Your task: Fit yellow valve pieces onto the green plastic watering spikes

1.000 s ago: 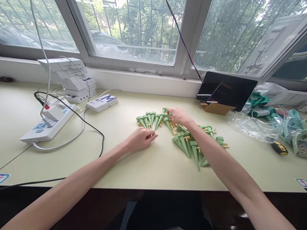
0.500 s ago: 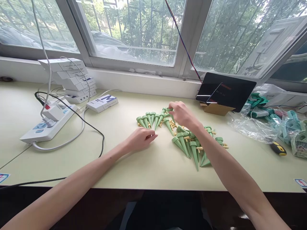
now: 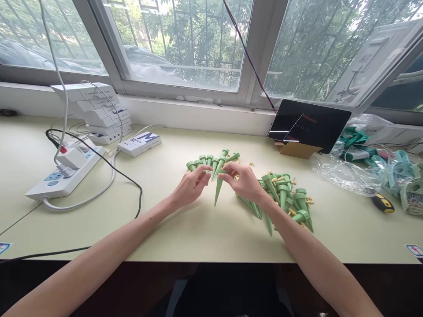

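Note:
Upright between the thumb and fingers of my right hand (image 3: 243,179) is a green watering spike (image 3: 218,191), its pointed end down over the table. Just left of it is my left hand (image 3: 191,187), fingers curled, thumb and forefinger slightly apart, with nothing visible between them. Behind both hands several more watering spikes (image 3: 209,159) lie fanned out in a row, points toward me, partly hidden by my fingers. A loose heap of watering spikes (image 3: 283,193) with yellow valves lies to the right, partly behind my right wrist.
A power strip (image 3: 66,171) with cables and a stack of white boxes (image 3: 102,110) stand at left, near a single white box (image 3: 140,144). At the back right a tablet (image 3: 309,125) leans on a cardboard stand (image 3: 297,149). Plastic wrap (image 3: 346,176) and a yellow-black tool (image 3: 383,203) lie farther right.
My right hand has come back toward me and left from the far end of the row, now holding a watering spike upright. My left hand has risen slightly, its thumb and forefinger parting.

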The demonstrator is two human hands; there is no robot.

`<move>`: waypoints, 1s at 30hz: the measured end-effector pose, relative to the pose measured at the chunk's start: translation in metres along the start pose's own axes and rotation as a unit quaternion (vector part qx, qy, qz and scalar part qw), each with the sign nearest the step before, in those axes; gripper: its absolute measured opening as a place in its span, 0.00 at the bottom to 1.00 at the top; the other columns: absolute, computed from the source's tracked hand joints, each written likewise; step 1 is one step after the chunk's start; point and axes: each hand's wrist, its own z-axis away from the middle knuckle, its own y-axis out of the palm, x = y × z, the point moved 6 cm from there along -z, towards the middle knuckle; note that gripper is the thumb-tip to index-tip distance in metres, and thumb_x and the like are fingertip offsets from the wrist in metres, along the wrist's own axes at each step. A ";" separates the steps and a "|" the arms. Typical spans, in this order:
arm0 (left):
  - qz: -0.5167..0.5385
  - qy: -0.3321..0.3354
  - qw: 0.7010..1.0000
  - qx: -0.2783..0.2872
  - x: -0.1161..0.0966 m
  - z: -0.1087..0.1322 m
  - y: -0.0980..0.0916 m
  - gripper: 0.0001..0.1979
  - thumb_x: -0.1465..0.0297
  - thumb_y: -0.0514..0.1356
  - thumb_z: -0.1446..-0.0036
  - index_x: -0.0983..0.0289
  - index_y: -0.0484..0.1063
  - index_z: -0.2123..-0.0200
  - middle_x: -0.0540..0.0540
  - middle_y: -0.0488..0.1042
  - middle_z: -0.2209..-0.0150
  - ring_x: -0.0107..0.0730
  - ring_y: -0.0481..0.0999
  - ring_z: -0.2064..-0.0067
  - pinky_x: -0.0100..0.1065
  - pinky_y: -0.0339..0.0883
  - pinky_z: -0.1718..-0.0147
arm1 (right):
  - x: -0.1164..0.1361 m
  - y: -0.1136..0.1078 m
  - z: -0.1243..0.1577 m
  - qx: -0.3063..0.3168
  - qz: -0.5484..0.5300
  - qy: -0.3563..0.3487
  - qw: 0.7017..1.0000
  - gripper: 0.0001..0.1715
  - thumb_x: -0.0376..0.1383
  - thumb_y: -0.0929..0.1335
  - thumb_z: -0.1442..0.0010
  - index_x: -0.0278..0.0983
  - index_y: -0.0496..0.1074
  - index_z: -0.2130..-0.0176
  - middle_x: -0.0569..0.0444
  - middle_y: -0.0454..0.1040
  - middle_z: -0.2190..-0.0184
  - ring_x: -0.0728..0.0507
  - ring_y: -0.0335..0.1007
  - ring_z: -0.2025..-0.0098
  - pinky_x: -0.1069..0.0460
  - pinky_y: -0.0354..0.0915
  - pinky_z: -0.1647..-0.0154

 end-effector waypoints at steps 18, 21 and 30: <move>0.095 -0.032 0.993 0.066 -0.009 0.003 0.009 0.14 0.61 0.52 0.32 0.64 0.72 0.55 0.50 0.74 0.73 0.23 0.67 0.78 0.26 0.64 0.77 | -0.002 0.021 0.009 0.022 0.006 -0.046 0.999 0.17 0.48 0.66 0.34 0.37 0.72 0.64 0.55 0.70 0.71 0.48 0.63 0.69 0.53 0.62 0.65; 0.149 -0.066 0.984 0.078 -0.003 0.003 0.011 0.16 0.57 0.54 0.34 0.64 0.71 0.57 0.52 0.76 0.68 0.21 0.67 0.79 0.27 0.63 0.79 | 0.002 0.023 0.010 0.029 0.004 -0.053 0.998 0.15 0.46 0.66 0.34 0.37 0.72 0.62 0.54 0.71 0.69 0.47 0.65 0.68 0.53 0.62 0.65; 0.247 -0.117 0.958 0.083 0.005 0.001 0.012 0.16 0.55 0.54 0.33 0.64 0.69 0.59 0.46 0.67 0.82 0.24 0.66 0.82 0.26 0.59 0.84 | 0.005 0.026 0.014 0.030 -0.008 -0.063 0.998 0.18 0.41 0.68 0.34 0.39 0.65 0.47 0.54 0.72 0.66 0.47 0.67 0.67 0.52 0.65 0.63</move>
